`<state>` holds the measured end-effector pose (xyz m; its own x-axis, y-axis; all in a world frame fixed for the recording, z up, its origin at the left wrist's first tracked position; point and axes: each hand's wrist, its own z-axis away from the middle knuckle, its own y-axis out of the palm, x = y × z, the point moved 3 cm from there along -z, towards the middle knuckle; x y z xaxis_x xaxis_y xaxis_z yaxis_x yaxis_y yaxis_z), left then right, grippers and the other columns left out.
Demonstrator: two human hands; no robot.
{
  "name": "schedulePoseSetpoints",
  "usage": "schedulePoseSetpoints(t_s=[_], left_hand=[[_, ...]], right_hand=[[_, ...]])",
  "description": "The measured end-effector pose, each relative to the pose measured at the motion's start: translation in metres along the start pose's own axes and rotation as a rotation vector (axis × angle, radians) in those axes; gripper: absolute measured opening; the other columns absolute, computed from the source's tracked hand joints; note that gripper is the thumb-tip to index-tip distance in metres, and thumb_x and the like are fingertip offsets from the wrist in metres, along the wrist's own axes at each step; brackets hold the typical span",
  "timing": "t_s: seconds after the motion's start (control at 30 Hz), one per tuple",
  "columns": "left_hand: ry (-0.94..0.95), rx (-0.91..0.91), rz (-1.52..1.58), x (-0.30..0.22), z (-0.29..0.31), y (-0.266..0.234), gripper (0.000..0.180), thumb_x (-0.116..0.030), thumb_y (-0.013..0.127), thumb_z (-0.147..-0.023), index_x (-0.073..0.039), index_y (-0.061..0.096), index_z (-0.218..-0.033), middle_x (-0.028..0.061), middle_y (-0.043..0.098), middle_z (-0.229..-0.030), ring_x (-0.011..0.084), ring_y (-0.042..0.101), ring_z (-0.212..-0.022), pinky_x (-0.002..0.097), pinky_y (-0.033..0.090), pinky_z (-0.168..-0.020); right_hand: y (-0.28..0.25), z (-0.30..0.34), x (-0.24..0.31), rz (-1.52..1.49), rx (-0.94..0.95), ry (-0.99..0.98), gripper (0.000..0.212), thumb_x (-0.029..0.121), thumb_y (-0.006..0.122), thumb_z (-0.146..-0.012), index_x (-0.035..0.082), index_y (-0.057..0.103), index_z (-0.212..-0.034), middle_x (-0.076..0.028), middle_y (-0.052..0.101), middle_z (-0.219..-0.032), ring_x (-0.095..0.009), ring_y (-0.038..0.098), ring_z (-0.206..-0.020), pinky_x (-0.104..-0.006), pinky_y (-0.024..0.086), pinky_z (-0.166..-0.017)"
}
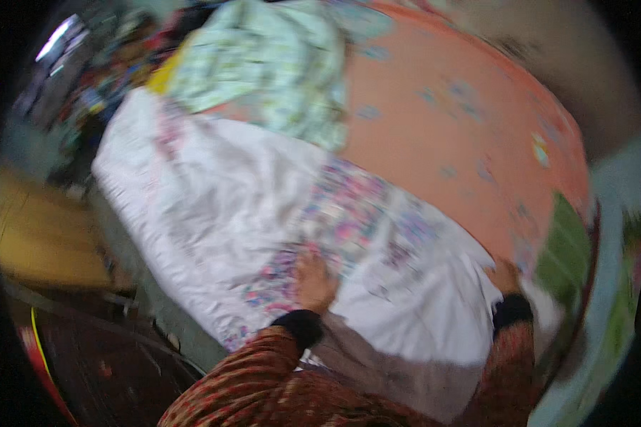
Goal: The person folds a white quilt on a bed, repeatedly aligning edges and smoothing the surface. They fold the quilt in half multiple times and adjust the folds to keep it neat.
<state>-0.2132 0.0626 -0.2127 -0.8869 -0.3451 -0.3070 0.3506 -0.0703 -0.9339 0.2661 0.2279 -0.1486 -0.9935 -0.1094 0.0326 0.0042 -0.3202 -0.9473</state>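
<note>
A white sheet with pink and purple flower prints (235,178) lies wrinkled across the near half of the bed, over an orange bedsheet (413,107). My left hand (315,281) rests on it with the palm down and the fingers stretched out, over a printed patch. Farther right, my right hand (506,276) is at the sheet's right edge, its fingers closed on the cloth; motion blur softens the fingertips. Both forearms are in brown patterned sleeves with dark cuffs.
A pale green patterned cloth (271,71) lies crumpled at the far left, with a yellow piece (165,75) beside it. A green striped cloth (566,245) is at the right edge. Left of the bed stands a yellowish wooden surface (46,228); blurred clutter is behind it.
</note>
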Motion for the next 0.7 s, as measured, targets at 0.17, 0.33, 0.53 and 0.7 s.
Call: schedulePoseSetpoints(t_s=[0.17, 0.33, 0.53, 0.7], left_hand=[[0.064, -0.102, -0.128, 0.008, 0.000, 0.011, 0.070, -0.033, 0.052, -0.085, 0.003, 0.028, -0.140, 0.0258, 0.026, -0.145, 0.0413, 0.017, -0.136, 0.0496, 0.010, -0.111], [0.156, -0.176, -0.214, 0.007, -0.002, 0.014, 0.064, -0.032, 0.046, -0.090, -0.001, 0.025, -0.141, 0.0204, 0.019, -0.149, 0.0375, 0.012, -0.138, 0.0476, 0.007, -0.112], [0.195, -0.214, -0.255, 0.009, -0.005, 0.019, 0.063, -0.036, 0.041, -0.091, -0.003, 0.025, -0.142, 0.0165, 0.018, -0.150, 0.0355, 0.012, -0.139, 0.0487, 0.008, -0.111], [0.159, -0.205, -0.302, 0.013, -0.008, 0.021, 0.063, -0.041, 0.036, -0.092, -0.004, 0.026, -0.142, 0.0155, 0.017, -0.151, 0.0342, 0.012, -0.139, 0.0477, 0.009, -0.112]], right_hand=[[0.013, 0.038, -0.073, 0.232, 0.141, 0.201, 0.030, 0.011, 0.053, -0.077, 0.011, 0.059, -0.106, -0.016, 0.061, -0.105, -0.037, 0.053, -0.103, -0.0490, 0.037, -0.089], [0.005, 0.040, -0.065, 0.186, -0.063, 0.203, 0.040, 0.016, 0.060, -0.076, 0.012, 0.057, -0.116, -0.015, 0.056, -0.115, -0.032, 0.049, -0.112, -0.0461, 0.036, -0.093], [0.019, 0.037, -0.089, 0.064, 0.182, 0.256, 0.038, 0.020, 0.063, -0.077, 0.014, 0.059, -0.114, -0.015, 0.062, -0.107, -0.032, 0.058, -0.104, -0.0506, 0.037, -0.092], [0.026, 0.046, -0.101, 0.244, 0.171, 0.330, 0.029, 0.017, 0.054, -0.080, 0.016, 0.062, -0.107, -0.011, 0.064, -0.103, -0.029, 0.061, -0.097, -0.0520, 0.036, -0.089]])
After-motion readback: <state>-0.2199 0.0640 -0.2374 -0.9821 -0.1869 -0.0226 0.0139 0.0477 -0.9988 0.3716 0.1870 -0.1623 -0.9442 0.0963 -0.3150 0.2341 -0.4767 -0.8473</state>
